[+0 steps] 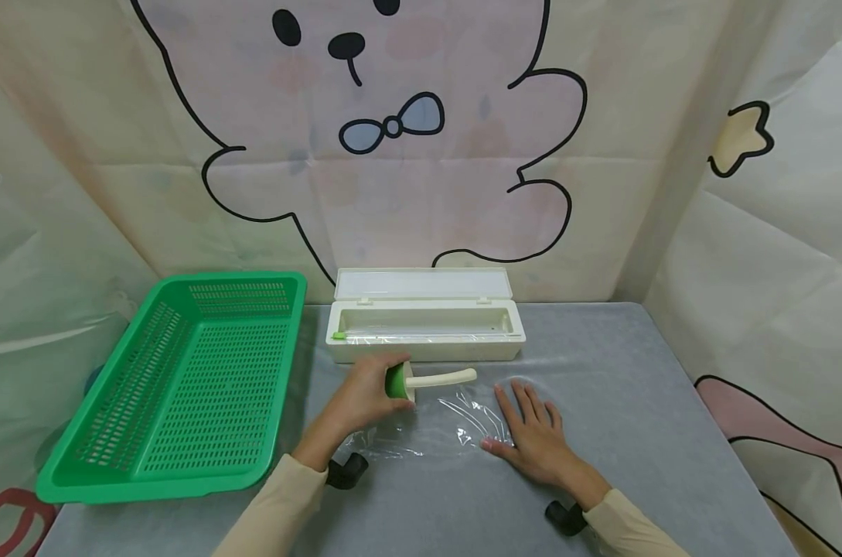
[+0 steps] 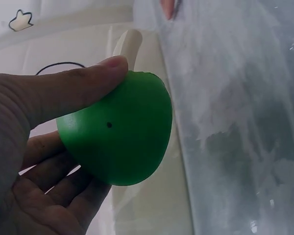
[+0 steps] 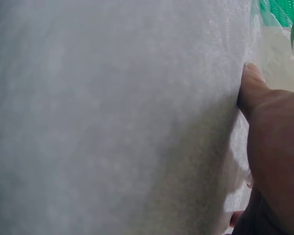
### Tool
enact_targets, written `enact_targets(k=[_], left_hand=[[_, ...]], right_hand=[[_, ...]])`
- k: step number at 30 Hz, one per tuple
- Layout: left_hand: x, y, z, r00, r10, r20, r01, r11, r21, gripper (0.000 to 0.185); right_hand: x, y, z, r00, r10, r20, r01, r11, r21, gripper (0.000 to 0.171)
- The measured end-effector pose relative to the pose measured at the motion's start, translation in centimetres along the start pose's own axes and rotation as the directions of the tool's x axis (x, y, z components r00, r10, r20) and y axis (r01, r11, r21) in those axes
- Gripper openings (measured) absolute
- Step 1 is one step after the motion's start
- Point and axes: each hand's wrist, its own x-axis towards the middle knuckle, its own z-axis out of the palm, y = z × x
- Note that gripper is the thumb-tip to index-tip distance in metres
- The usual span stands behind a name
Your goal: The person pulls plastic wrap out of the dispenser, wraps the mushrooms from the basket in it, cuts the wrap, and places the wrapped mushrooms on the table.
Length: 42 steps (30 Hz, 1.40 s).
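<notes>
- Two hands at work: left hand (image 1: 365, 398) grips a green-capped tool (image 1: 400, 381) with a cream handle, fingers and thumb curled round the green end; right hand (image 1: 532, 433) lies flat, fingers straight and spread, pressing on a sheet of cling film (image 1: 434, 429).
- Film sheet lies on the grey table (image 1: 636, 387), between the two hands and just in front of the white dispenser box (image 1: 426, 325).
- Progress, as a judgement: a sheet looks pulled out and spread; whether it is cut free from the roll cannot be told. Nothing wrapped yet.
- Box lid stands open at the back; a strip of film shows along the front edge inside, small green slider at the left end.
- Green basket (image 1: 184, 387) sits left of the box, apart from both hands.
- Materials: film is thin, clear, crinkled, glossy with glare lines; in the left wrist view it looks hazy.
- Tool cap (image 2: 120, 129): smooth matte green dome, tiny dark dot on it; handle is a slim, rounded cream rod.
- Box: long, rectangular, smooth hard plastic.
- Basket: rigid plastic, slotted mesh walls and floor, flared rim.
- Table cover: soft grey, fabric-like.
</notes>
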Motion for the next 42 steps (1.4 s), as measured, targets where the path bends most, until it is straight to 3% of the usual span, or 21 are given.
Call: enact_targets(k=[4,9,20,27,36,42], left_hand=[[0.0,-0.4,1.0,1.000,0.023,0.020,-0.023,0.999,0.025,0.066],[0.0,-0.7,1.9,0.998,0.035,0.048,-0.037,0.998,0.042,0.069],[-0.1,-1.2,3.1,0.996,0.037,0.080,-0.040,0.999,0.036,0.067],[0.0,-1.4,3.2,0.997,0.013,0.079,-0.017,0.999,0.048,0.068],[0.0,-1.3,3.1,0.995,-0.017,0.100,0.012,0.998,0.056,0.069],[0.1,-1.3,2.8,0.992,-0.049,0.118,0.044,0.998,0.048,0.072]], right_hand=[[0.0,-0.2,-0.3,0.999,0.023,0.027,-0.023,1.000,-0.018,0.091],[0.0,0.0,0.2,1.000,-0.002,-0.008,0.002,1.000,-0.005,0.091],[0.0,-0.3,-0.3,0.999,0.023,0.028,-0.023,1.000,-0.004,0.091],[0.0,0.1,0.3,0.998,-0.031,-0.048,0.032,0.999,0.013,0.092],[0.2,-0.3,-0.7,0.999,-0.023,-0.032,0.023,1.000,0.003,0.089],[0.1,-0.1,-1.0,0.994,-0.061,-0.094,0.066,0.996,0.054,0.084]])
